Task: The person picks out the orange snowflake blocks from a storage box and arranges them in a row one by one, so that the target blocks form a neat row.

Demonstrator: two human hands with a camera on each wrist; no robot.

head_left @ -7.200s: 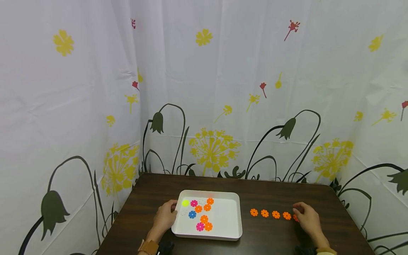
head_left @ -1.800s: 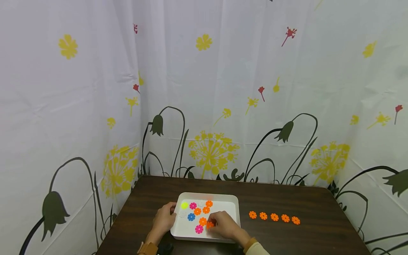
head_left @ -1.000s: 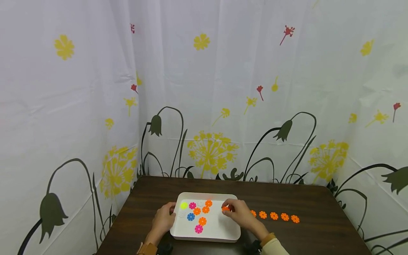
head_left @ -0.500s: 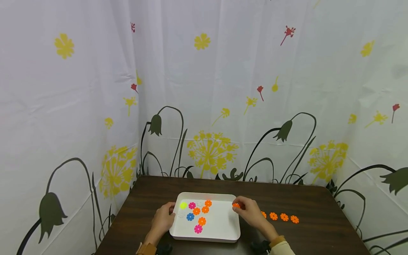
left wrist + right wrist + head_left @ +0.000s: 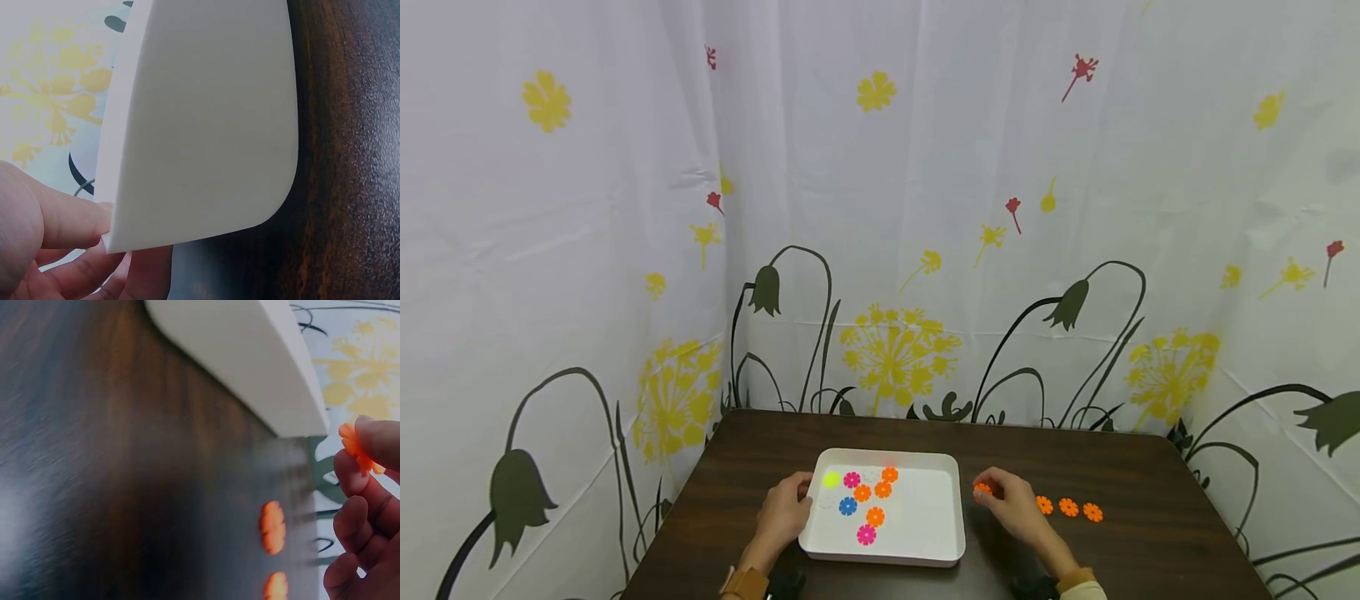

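Observation:
A white tray (image 5: 928, 521) holds flower-shaped plastic discs: several orange, two pink (image 5: 866, 534), one blue (image 5: 847, 506), one yellow (image 5: 831, 479) and some clear ones. My left hand (image 5: 781, 510) grips the tray's left rim; in the left wrist view the thumb (image 5: 78, 222) lies on one side of the wall (image 5: 206, 137) and fingers on the other. Just right of the tray, my right hand (image 5: 1017, 507) pinches an orange flower-shaped disc (image 5: 357, 450) between thumb and fingers, above the table. Orange discs lie in a row on the table, such as this end disc (image 5: 1093, 512); my right hand hides the row's left part.
The dark wood-grain table (image 5: 1150, 483) stands before a white curtain (image 5: 955, 167) printed with flowers. In the right wrist view, the tray's side wall (image 5: 231, 356) stands close to the right hand, and two orange discs show below it.
My right hand released an orange disc at the row's right end, then took another from the tray. It has carried that disc rightward past the tray's edge. The left hand stays at the rim.

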